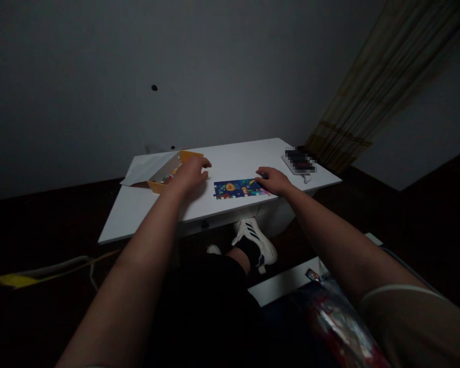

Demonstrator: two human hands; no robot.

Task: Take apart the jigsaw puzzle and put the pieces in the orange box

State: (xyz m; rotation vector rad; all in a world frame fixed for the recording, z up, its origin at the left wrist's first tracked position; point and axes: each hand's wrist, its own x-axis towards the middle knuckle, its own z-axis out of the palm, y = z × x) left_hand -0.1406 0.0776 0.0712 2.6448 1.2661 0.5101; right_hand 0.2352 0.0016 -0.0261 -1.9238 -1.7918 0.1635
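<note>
A partly assembled jigsaw puzzle [232, 188], dark blue with bright coloured pictures, lies flat near the front edge of the white table. My right hand [276, 181] rests at its right end and covers part of it; the fingers are apart, with no piece visible in them. To the left stands an orange-edged box [156, 187] with loose puzzle pieces [168, 179] inside. My left hand [192, 174] is over the box's right side, thumb and finger apart and nothing visible between them. Whether it touches the box I cannot tell.
A pale sheet or flap [147, 167] leans at the box's left. A blurred-out dark object on a light base [299, 162] sits at the table's right end. Below are my shoe [255, 237], a shiny plastic package [343, 322] and a cable [61, 266].
</note>
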